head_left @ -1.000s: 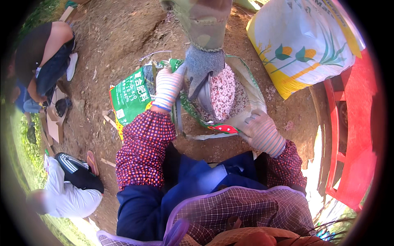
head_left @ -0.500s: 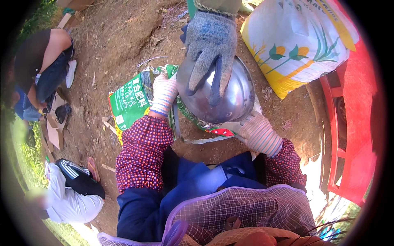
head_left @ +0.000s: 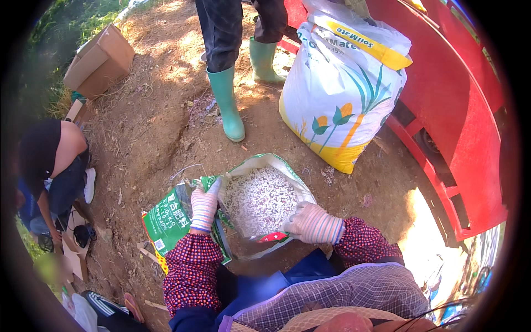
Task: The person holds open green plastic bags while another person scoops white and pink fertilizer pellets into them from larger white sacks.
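An open green and white sack (head_left: 303, 190) stands on the ground before me, its mouth spread wide. Pale speckled granules (head_left: 262, 195) fill it to some way below the rim. On the sack's left edge, my left hand (head_left: 204, 207), in a striped knit glove, is closed around the folded rim. My right hand (head_left: 316, 222), gloved alike, grips the rim on the right side. A second green packet (head_left: 166, 221) with white printing lies flat against the left of the sack, beside my left wrist; I cannot tell whether it is joined to it.
A person in green rubber boots (head_left: 225, 105) stands beyond the sack. Next to them is a large white and yellow bag (head_left: 348, 94), with a red metal frame (head_left: 453, 122) on the right. Other people crouch at left near flattened cardboard (head_left: 74, 254); a cardboard box (head_left: 102, 61) sits farther off.
The other person's gloved hand and the metal bowl over the sack are gone from there, and the granules show. The view has shifted to take in the boots. My hands still hold the rim.
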Motion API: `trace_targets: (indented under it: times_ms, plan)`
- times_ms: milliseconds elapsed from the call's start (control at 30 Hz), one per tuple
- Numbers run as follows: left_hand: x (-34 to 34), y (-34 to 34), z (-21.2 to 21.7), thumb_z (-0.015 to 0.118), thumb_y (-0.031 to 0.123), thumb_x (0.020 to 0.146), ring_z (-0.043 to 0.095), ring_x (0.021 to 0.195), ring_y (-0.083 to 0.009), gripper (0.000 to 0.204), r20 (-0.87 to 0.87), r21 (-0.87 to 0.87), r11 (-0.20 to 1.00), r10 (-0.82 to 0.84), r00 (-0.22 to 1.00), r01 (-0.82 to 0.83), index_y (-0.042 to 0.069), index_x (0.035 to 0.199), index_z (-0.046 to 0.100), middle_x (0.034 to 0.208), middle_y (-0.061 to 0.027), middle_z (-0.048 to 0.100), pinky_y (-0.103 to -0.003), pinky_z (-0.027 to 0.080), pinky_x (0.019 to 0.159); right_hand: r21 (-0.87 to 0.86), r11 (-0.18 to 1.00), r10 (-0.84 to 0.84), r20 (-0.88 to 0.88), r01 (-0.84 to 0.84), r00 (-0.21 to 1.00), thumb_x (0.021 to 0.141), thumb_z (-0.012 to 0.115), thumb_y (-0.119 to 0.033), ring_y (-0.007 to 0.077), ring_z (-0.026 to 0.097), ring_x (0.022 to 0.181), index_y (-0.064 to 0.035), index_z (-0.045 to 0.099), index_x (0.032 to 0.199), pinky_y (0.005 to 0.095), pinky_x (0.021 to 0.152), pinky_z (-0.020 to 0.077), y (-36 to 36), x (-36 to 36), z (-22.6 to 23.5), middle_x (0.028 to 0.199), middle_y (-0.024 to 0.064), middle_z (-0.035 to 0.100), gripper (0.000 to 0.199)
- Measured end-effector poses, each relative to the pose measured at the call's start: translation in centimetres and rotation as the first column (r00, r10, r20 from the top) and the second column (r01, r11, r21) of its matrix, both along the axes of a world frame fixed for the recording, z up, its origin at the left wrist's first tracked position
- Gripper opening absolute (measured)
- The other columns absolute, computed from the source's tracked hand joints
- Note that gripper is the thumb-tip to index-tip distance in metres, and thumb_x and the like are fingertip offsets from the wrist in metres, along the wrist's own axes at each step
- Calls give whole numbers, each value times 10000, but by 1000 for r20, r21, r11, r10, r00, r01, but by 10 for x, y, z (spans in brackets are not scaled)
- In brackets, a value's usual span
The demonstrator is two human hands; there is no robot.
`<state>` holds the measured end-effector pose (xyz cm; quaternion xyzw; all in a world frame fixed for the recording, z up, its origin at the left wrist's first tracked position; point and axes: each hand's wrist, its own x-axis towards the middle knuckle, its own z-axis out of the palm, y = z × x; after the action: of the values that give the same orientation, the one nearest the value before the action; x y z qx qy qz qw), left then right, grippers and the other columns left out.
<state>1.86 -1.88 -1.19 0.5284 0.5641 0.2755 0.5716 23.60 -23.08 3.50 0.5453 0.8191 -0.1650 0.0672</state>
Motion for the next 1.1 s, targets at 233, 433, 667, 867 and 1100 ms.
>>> trace_targets:
  times_ms: [233, 433, 667, 867, 1100]
  plan:
    - [-12, 6, -6, 793, 353, 787, 621, 747, -169, 420, -87, 131, 986, -96, 992, 107, 3, 988, 679, 844, -87, 705, -325, 502, 723, 5, 999, 32, 5, -32, 999, 821, 644, -324, 276, 638, 710, -172, 675, 884, 401, 766, 483, 3, -6, 4, 722, 52, 653, 168]
    - [-11, 4, 2, 827, 306, 739, 664, 847, -240, 509, -179, 241, 964, -70, 981, 113, -30, 1068, 631, 953, -141, 707, -345, 510, 795, 14, 998, 63, 8, -63, 998, 813, 642, -315, 280, 651, 745, -160, 679, 910, 412, 758, 492, 3, -7, 11, 723, 65, 652, 187]
    - [-16, 12, -25, 831, 333, 723, 664, 851, -265, 547, -63, 237, 971, 37, 997, -21, -29, 1077, 625, 956, -157, 703, -355, 508, 809, 45, 997, 66, 24, -67, 998, 806, 649, -320, 265, 654, 776, -162, 680, 924, 410, 808, 486, 5, -9, 12, 742, 57, 655, 200]
    - [-5, 3, 10, 757, 367, 770, 665, 937, -371, 537, -392, 301, 945, -2, 920, 131, 44, 1166, 592, 1021, -200, 688, -417, 515, 843, 80, 996, 51, -5, -50, 999, 820, 631, -295, 244, 668, 810, -195, 689, 980, 397, 844, 474, 2, -3, 10, 772, 45, 686, 197]
    - [-14, -1, 24, 699, 303, 793, 659, 923, -379, 388, -598, 329, 903, -27, 801, 276, 81, 1094, 598, 993, -191, 674, -478, 514, 811, 96, 995, 39, -41, -35, 998, 811, 655, -311, 268, 656, 789, -165, 698, 972, 403, 830, 494, 7, -6, 15, 755, 66, 658, 222]
